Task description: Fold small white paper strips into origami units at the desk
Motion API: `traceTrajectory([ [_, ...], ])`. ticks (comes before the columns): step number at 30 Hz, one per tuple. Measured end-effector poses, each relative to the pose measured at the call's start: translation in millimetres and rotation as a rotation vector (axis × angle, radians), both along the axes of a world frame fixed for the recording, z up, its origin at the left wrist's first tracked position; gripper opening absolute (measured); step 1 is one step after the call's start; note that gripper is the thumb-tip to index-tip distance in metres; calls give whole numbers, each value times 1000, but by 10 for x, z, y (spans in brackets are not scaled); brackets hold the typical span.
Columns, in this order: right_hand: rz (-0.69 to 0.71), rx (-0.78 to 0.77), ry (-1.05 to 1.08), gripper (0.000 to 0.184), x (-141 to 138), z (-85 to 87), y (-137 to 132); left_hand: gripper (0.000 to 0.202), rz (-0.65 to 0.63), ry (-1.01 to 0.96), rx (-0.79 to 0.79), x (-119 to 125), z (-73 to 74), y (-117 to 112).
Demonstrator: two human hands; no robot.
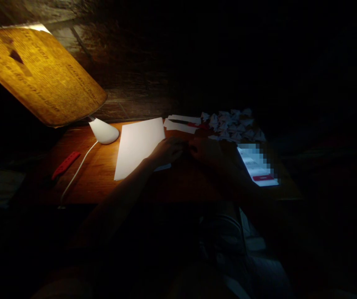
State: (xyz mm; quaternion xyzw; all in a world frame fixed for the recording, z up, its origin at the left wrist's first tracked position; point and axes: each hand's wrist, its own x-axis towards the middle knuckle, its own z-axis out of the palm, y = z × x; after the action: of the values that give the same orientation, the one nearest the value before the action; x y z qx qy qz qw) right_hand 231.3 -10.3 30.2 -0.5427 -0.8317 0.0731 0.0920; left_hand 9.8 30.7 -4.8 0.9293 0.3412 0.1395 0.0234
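Head view shows dim clothing (222, 232) nearest, below the edge of a wooden table (197, 189). On the tabletop lie a lit phone (255, 168) at right and a red-handled tool (66, 164) at left. Farther in, the left hand (169, 149) and right hand (205, 150) nearly meet, fingers bent; darkness hides whether they grip anything. White sheets (141, 143) lie flat beneath the left wrist, beside a lamp (105, 133). Paper strips (181, 126) and clustered folded pieces (225, 123) lie beyond the hands.

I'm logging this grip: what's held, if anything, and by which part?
It can't be told: the left hand and right hand meet in shadow too deep.
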Motion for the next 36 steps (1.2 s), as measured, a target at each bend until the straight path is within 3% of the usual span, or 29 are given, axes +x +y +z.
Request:
traceTrajectory([
  [4,49,-10,0,28,47,-35,19,25,-4,-20,-27,-8,3,-2],
  [14,70,35,26,32,24,-47,-19,18,17,-65,-29,-27,-232,178],
  [24,95,-52,-107,35,10,58,-31,32,-22,-22,-87,-36,-8,66],
  [36,73,-90,-79,37,-3,132,-93,40,-8,-11,-66,-25,73,-57],
])
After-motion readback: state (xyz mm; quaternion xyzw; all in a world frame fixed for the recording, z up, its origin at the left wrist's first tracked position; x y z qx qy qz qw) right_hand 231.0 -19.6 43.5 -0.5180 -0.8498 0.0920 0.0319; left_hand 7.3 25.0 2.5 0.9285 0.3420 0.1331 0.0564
